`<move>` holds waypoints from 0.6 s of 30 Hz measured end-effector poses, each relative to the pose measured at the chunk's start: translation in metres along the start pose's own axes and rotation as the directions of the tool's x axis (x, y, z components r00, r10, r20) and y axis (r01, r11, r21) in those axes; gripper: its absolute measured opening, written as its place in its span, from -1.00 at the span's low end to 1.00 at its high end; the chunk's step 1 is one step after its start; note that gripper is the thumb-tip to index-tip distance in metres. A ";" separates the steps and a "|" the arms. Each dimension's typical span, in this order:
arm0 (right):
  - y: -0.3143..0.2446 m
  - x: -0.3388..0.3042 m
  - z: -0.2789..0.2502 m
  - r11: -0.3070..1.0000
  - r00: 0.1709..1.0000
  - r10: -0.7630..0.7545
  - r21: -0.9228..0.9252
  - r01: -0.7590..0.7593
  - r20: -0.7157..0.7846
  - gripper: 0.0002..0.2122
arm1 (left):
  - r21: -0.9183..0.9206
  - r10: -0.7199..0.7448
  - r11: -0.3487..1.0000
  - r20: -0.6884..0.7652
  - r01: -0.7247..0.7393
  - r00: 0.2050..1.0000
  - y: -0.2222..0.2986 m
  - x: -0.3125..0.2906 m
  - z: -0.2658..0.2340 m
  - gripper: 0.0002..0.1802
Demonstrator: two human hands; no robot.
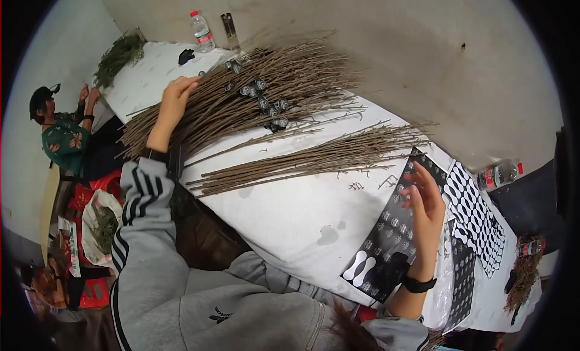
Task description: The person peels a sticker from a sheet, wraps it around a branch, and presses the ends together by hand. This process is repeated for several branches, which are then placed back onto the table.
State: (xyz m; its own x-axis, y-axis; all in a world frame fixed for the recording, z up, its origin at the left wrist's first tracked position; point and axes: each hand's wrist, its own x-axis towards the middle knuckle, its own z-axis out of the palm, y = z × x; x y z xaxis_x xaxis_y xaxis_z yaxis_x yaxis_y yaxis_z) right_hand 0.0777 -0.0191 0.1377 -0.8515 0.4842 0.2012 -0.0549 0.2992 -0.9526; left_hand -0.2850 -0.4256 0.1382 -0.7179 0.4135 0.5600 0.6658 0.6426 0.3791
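My left hand (174,99) rests with bent fingers on a large pile of thin brown twigs (254,97) on the white table (290,212); I cannot see whether it grips any. A smaller bundle of twigs (314,159) lies nearer to me. Several small dark round labels (264,101) sit on the big pile. My right hand (426,209) hovers, fingers spread, over a black sheet of round stickers (389,242), with nothing in it. Both wrists wear dark bands.
More black-and-white sticker sheets (477,221) lie at the right. Plastic bottles stand at the far end (201,32) and at the right (498,174). Another person (60,136) sits at the table's far left by green sprigs (118,58). Dried twigs (524,278) lie at the right edge.
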 end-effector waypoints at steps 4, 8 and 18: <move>0.022 -0.021 -0.031 0.920 1.000 0.002 -0.392 0.000 0.005 -0.61 | 0.071 0.078 0.994 0.025 -0.080 0.997 -0.032 0.003 0.032 -0.76; 0.045 -0.050 -0.061 0.804 0.997 0.029 -0.594 0.021 0.075 -0.60 | 0.100 0.093 0.992 -0.131 -0.080 0.987 -0.017 0.000 0.042 -0.75; 0.067 -0.075 -0.073 0.719 0.992 0.000 -0.690 0.085 0.122 -0.49 | -0.367 0.314 0.912 0.335 -0.184 0.888 0.165 -0.068 0.081 -0.83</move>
State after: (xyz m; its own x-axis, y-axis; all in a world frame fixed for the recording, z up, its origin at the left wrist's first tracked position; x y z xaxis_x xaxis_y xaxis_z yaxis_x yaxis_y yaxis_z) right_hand 0.1756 0.0247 0.0750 -0.9089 0.3800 0.1718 0.2477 0.8234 -0.5106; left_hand -0.1428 -0.2962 0.1030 -0.4966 0.7851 0.3702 0.8139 0.2730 0.5129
